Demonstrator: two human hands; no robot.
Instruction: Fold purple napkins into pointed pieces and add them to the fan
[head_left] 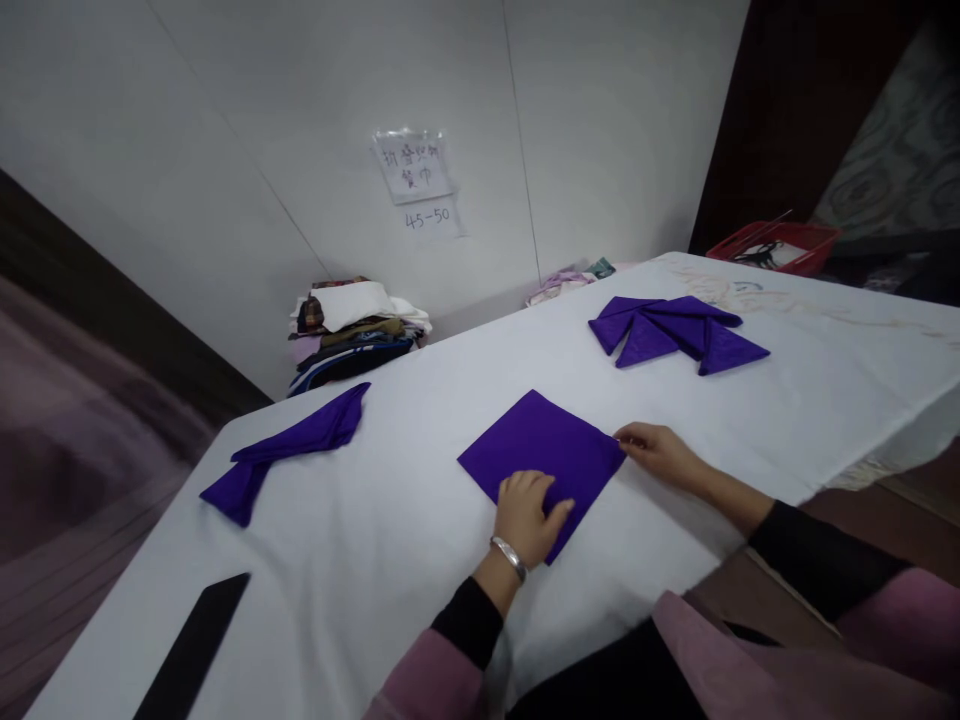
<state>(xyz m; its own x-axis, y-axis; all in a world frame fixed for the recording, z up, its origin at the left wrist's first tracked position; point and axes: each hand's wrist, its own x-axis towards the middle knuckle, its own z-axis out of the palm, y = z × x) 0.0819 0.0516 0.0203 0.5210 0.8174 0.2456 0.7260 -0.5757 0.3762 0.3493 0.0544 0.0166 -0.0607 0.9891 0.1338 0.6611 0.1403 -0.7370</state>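
Note:
A purple cloth napkin [536,440], folded into a square, lies flat on the white tablecloth [420,580] with one corner pointing away from me. My left hand [529,515], with a silver bangle at the wrist, rests spread on its near part, fingers apart. At the right corner, my right hand [660,452] pinches the napkin's edge between thumb and fingertips. Farther right lie several folded purple napkins [675,330] with pointed ends, overlapping one another. Another purple cloth [289,445], twisted or folded narrow, lies at the left.
A black strip [196,645] lies at the table's near left. Stacked clothes [352,335] stand beyond the far edge, with more cloth [562,285] farther right. A red basket [787,245] is at the back right. Handwritten paper signs [416,180] hang on the wall.

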